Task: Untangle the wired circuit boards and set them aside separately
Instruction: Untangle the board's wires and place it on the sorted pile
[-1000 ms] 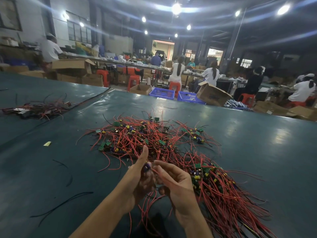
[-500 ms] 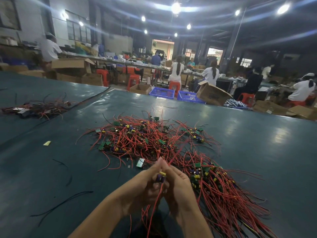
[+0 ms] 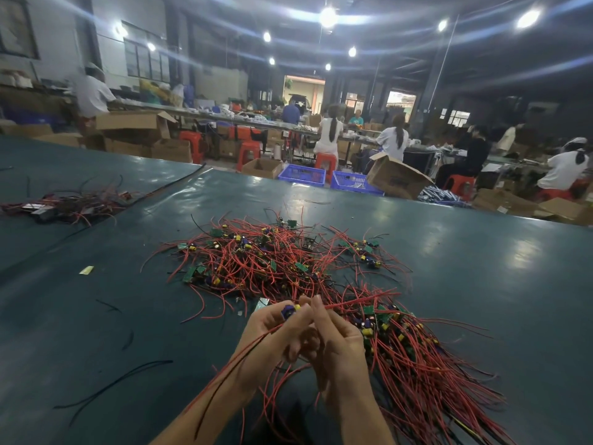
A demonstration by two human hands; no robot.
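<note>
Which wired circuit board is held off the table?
The board with purple and yellow parts, gripped by the left hand while the right hand pinches a red wire; all others lie in the tangle on the table.

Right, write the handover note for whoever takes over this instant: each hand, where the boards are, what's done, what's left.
Left hand: grips one wired board, red wires trailing toward the wrist.
Right hand: fingers pinch a red wire running off to the right.
Tangled pile lies ahead on the table; a straighter bundle lies at the right.
Done: seemingly that bundle. Left: free the held board, set it aside, then work through the tangle.
</note>
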